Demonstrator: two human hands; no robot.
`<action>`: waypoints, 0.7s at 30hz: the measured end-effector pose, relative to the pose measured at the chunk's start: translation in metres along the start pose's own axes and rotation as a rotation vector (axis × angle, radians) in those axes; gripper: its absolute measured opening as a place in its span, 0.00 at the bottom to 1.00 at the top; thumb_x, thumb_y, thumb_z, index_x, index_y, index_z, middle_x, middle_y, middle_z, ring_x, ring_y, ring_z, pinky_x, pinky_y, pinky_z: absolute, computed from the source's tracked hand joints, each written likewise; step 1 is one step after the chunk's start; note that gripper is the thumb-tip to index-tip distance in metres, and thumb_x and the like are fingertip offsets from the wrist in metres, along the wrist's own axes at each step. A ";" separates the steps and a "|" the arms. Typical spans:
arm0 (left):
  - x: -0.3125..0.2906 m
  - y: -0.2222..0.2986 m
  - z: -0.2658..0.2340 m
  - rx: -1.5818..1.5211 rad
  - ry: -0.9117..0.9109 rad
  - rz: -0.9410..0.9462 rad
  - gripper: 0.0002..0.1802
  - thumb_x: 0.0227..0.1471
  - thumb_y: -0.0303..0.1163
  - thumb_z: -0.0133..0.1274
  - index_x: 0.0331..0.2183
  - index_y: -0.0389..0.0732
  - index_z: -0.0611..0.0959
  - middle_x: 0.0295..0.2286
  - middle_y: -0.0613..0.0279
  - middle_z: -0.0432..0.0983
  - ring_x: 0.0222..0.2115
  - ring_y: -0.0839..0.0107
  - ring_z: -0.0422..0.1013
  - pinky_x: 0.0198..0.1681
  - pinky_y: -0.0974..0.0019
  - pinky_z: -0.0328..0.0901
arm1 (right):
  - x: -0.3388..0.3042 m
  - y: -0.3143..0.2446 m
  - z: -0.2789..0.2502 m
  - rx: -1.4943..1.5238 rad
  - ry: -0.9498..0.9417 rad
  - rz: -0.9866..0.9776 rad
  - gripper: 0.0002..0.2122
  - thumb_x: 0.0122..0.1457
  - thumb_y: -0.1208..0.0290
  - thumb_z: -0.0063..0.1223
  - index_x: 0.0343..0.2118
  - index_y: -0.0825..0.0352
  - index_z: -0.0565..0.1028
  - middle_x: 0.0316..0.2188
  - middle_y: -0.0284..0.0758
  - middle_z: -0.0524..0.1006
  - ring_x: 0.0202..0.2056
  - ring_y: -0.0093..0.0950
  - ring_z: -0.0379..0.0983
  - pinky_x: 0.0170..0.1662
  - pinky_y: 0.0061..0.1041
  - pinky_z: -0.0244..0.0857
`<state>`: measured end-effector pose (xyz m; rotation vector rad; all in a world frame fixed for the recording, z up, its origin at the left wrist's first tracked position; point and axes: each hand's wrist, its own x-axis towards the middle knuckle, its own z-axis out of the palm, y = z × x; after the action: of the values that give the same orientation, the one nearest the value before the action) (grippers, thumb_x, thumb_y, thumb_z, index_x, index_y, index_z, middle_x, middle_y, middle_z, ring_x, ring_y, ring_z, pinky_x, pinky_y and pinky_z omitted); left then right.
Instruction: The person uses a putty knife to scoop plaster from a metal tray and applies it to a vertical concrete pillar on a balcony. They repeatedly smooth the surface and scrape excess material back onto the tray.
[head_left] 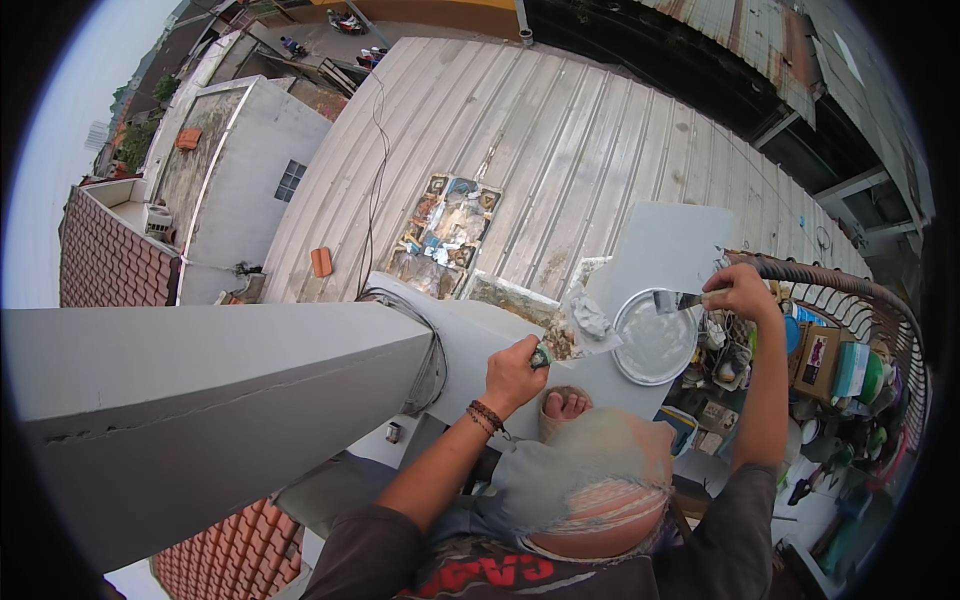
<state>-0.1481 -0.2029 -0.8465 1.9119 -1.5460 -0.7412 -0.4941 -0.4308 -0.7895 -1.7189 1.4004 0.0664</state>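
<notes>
Left of the left-hand fingers, a grey beam (220, 365) runs toward the person. Cable loops (436, 365) encircle its far end, apart from the fingers.

The left hand (512, 378) has its fingers curled closed around a small dark-green object (541, 355). Only its end projects beyond the grip, so its kind cannot be told. The enclosing grip presumably secures the object.

Below and right of these fingers, a foot (566, 403) is planted at the grey ledge (597, 378), probably for support. To their upper right, a clear plastic sheet or bag (603, 338) carries a white lump (588, 312). The plastic likely separates the lump from the ledge.

A round pan (655, 345) with grey-white residue lies between the two hands, below and left of the right-hand fingers. This position appears to suit access from either side. A pale flat panel (675, 240) extends beyond it.

The right hand (745, 295) has its fingers closed on the handle end of a flat-bladed tool (684, 300). The blade points left over the pan's rim area, which keeps the fingers clear of the residue; contact with the pan cannot be confirmed. Right of these fingers are a ribbed hose (810, 273) and a cardboard box (816, 360).
</notes>
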 end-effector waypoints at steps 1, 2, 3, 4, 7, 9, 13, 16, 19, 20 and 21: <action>0.004 0.002 -0.001 -0.018 -0.015 0.034 0.10 0.39 0.28 0.58 0.27 0.39 0.75 0.22 0.47 0.74 0.25 0.44 0.72 0.26 0.52 0.66 | -0.013 0.006 0.002 0.066 0.074 -0.010 0.15 0.40 0.72 0.70 0.34 0.72 0.82 0.30 0.40 0.82 0.34 0.31 0.79 0.40 0.28 0.72; 0.008 0.005 0.002 -0.027 -0.020 0.053 0.09 0.39 0.27 0.58 0.27 0.39 0.75 0.21 0.47 0.74 0.25 0.44 0.72 0.25 0.53 0.66 | -0.025 0.017 0.007 0.214 0.088 -0.043 0.17 0.44 0.71 0.69 0.38 0.72 0.81 0.33 0.37 0.82 0.35 0.27 0.78 0.39 0.26 0.71; 0.016 0.006 0.001 -0.038 -0.027 0.073 0.09 0.39 0.27 0.58 0.26 0.38 0.75 0.21 0.47 0.74 0.24 0.45 0.72 0.25 0.53 0.66 | -0.037 0.025 0.012 0.346 0.109 -0.037 0.17 0.46 0.71 0.69 0.39 0.72 0.80 0.32 0.36 0.81 0.34 0.25 0.77 0.39 0.25 0.70; 0.013 0.010 0.004 -0.060 -0.043 0.083 0.09 0.39 0.27 0.58 0.26 0.38 0.74 0.21 0.47 0.74 0.24 0.45 0.72 0.25 0.54 0.66 | -0.055 0.011 0.021 0.471 0.128 -0.016 0.17 0.47 0.70 0.68 0.40 0.71 0.80 0.32 0.34 0.81 0.33 0.24 0.76 0.38 0.25 0.70; 0.024 0.025 0.002 -0.109 -0.031 0.161 0.09 0.38 0.25 0.59 0.26 0.38 0.75 0.19 0.49 0.73 0.21 0.48 0.72 0.24 0.58 0.65 | -0.092 -0.004 0.043 0.727 0.247 0.016 0.15 0.52 0.71 0.66 0.42 0.70 0.79 0.31 0.31 0.79 0.32 0.20 0.73 0.39 0.21 0.67; 0.032 0.029 0.001 -0.128 -0.030 0.200 0.10 0.37 0.24 0.60 0.26 0.38 0.76 0.18 0.50 0.73 0.20 0.50 0.72 0.23 0.60 0.65 | -0.108 -0.014 0.058 0.744 0.390 -0.109 0.14 0.52 0.73 0.65 0.42 0.70 0.79 0.32 0.31 0.78 0.33 0.20 0.72 0.40 0.20 0.66; 0.044 0.042 -0.006 -0.120 -0.020 0.281 0.09 0.37 0.24 0.59 0.26 0.38 0.77 0.18 0.51 0.72 0.19 0.52 0.72 0.22 0.61 0.65 | -0.125 -0.040 0.074 0.682 0.550 -0.307 0.13 0.52 0.76 0.63 0.41 0.71 0.79 0.34 0.33 0.76 0.36 0.21 0.71 0.42 0.20 0.64; 0.048 0.048 -0.011 -0.134 -0.015 0.289 0.07 0.37 0.25 0.57 0.24 0.39 0.75 0.18 0.53 0.71 0.19 0.52 0.71 0.21 0.60 0.64 | -0.132 -0.059 0.074 0.636 0.547 -0.334 0.14 0.51 0.77 0.64 0.41 0.71 0.79 0.34 0.34 0.77 0.36 0.23 0.73 0.42 0.21 0.65; 0.050 0.049 -0.014 -0.112 -0.026 0.310 0.07 0.37 0.24 0.56 0.24 0.39 0.76 0.18 0.53 0.71 0.19 0.52 0.71 0.22 0.60 0.65 | -0.132 -0.068 0.075 0.598 0.567 -0.356 0.14 0.50 0.78 0.64 0.41 0.71 0.79 0.34 0.35 0.77 0.36 0.24 0.74 0.41 0.21 0.66; 0.051 0.049 -0.015 -0.102 -0.024 0.325 0.07 0.37 0.24 0.56 0.24 0.39 0.76 0.18 0.53 0.71 0.19 0.52 0.71 0.22 0.60 0.65 | -0.130 -0.072 0.074 0.581 0.579 -0.365 0.14 0.50 0.78 0.64 0.41 0.71 0.79 0.34 0.36 0.77 0.35 0.24 0.74 0.41 0.21 0.67; 0.052 0.049 -0.016 -0.092 -0.022 0.340 0.07 0.37 0.24 0.56 0.25 0.39 0.76 0.18 0.53 0.71 0.19 0.52 0.71 0.22 0.60 0.65 | -0.130 -0.074 0.073 0.564 0.591 -0.374 0.14 0.49 0.78 0.64 0.41 0.70 0.79 0.34 0.36 0.78 0.35 0.24 0.74 0.40 0.21 0.67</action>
<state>-0.1600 -0.2607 -0.8034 1.5251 -1.7589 -0.6702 -0.4468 -0.2874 -0.7198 -1.5276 1.2906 -1.0180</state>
